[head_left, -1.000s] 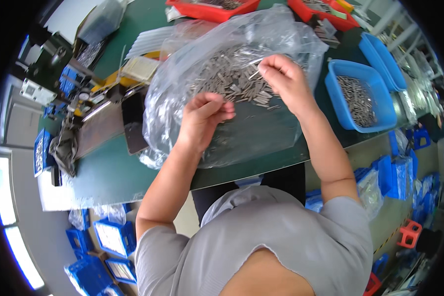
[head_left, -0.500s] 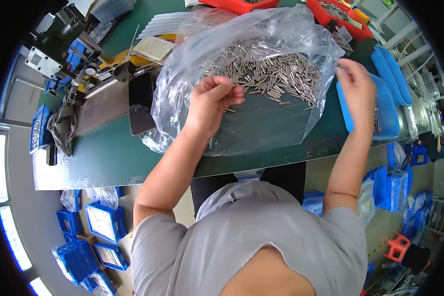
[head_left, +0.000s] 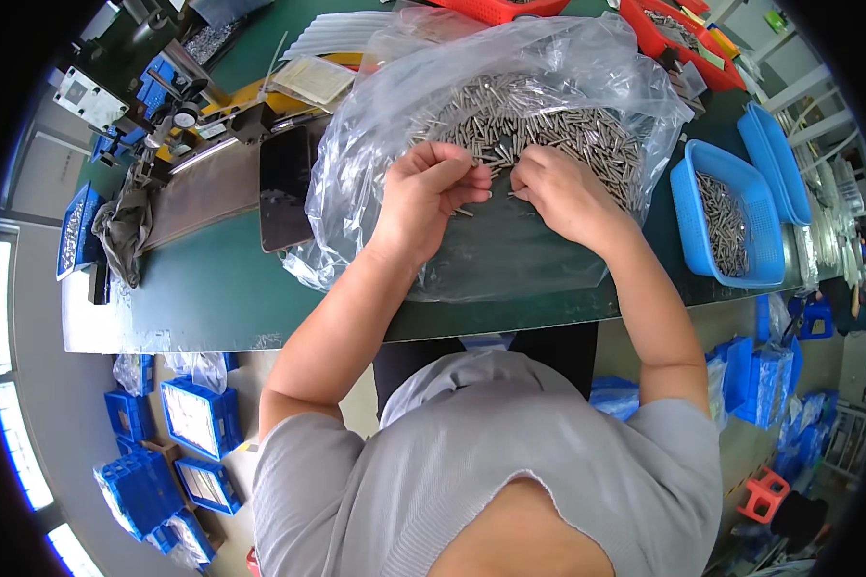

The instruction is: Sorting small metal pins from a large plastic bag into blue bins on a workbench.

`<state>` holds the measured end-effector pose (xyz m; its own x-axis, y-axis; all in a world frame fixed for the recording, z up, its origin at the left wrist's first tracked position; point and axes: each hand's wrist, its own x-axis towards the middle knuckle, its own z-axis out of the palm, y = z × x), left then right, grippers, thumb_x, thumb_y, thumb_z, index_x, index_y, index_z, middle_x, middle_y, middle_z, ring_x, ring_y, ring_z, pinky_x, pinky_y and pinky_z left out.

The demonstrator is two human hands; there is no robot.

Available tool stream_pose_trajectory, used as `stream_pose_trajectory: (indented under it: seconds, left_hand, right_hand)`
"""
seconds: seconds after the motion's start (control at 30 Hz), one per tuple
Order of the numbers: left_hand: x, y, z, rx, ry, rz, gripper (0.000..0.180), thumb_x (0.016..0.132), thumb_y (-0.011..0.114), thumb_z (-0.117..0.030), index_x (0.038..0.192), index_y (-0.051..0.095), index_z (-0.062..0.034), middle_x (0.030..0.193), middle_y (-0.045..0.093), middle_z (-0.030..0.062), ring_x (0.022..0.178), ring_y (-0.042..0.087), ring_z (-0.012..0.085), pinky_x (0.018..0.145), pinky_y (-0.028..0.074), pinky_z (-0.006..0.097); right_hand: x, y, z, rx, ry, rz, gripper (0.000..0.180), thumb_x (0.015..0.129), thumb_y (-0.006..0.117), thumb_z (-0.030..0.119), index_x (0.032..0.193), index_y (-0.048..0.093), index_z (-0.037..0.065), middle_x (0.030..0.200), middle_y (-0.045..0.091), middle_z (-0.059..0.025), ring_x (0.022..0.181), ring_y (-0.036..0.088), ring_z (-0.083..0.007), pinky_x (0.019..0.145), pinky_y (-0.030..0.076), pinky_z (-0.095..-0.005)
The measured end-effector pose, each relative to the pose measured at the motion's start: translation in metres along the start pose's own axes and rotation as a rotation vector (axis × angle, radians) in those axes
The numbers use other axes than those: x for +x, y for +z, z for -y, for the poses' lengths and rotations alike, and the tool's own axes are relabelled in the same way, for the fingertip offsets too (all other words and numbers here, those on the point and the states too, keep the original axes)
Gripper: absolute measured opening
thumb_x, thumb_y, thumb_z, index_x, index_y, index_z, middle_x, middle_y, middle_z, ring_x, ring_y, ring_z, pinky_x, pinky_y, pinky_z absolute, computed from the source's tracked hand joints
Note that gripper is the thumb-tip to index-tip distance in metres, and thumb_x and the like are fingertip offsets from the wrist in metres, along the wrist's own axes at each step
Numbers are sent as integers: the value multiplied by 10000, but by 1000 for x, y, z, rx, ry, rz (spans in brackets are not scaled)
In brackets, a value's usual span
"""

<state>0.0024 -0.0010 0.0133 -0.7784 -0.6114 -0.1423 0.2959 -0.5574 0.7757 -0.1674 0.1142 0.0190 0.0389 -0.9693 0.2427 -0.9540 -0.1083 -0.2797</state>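
A heap of small metal pins (head_left: pixel 587 139) lies on a clear plastic bag (head_left: pixel 385 120) spread over the green table. My left hand (head_left: pixel 425 192) is at the near left side of the heap, thumb pressed to its curled fingers. My right hand (head_left: pixel 566 192) faces it a short way to the right, at the near edge of the heap, with its fingertips pinched together. What either pinch holds is too small to make out. One loose pin (head_left: pixel 464 212) lies by my left fingers. To the right stands a blue basket (head_left: pixel 688 207) with many similar pins inside.
A black tablet-like slab (head_left: pixel 286 188) lies left of the bag, beside a metal fixture with a dial gauge (head_left: pixel 185 115). Red trays (head_left: pixel 645 34) stand at the back. Another blue basket (head_left: pixel 775 163) is at the far right. The table's front edge (head_left: pixel 510 325) runs before me.
My right hand has moved left from beside the blue basket to the pin heap, close to my left hand. The left hand stays nearly in place, still pinched. The view has shifted slightly.
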Motion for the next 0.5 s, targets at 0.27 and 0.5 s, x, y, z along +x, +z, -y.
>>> stream_pose_trajectory:
  seconds: [0.27, 0.5]
  left_hand:
    - [2, -2, 2, 17, -11, -7, 59, 847, 541, -34, 878, 537, 15, 808, 631, 138, 708, 630, 209, 670, 535, 311]
    - [2, 0, 4, 43, -26, 14, 66, 853, 545, -40, 885, 540, 18, 808, 630, 139, 711, 628, 208, 663, 535, 307]
  right_hand:
    - [-2, -6, 0, 59, 19, -1, 73, 770, 608, 93, 808, 559, 54, 861, 527, -73, 861, 558, -263, 713, 472, -365]
    - [-3, -4, -5, 35, 29, 26, 124, 765, 631, 119, 838, 552, 57, 873, 539, -72, 864, 564, -267, 706, 473, -370]
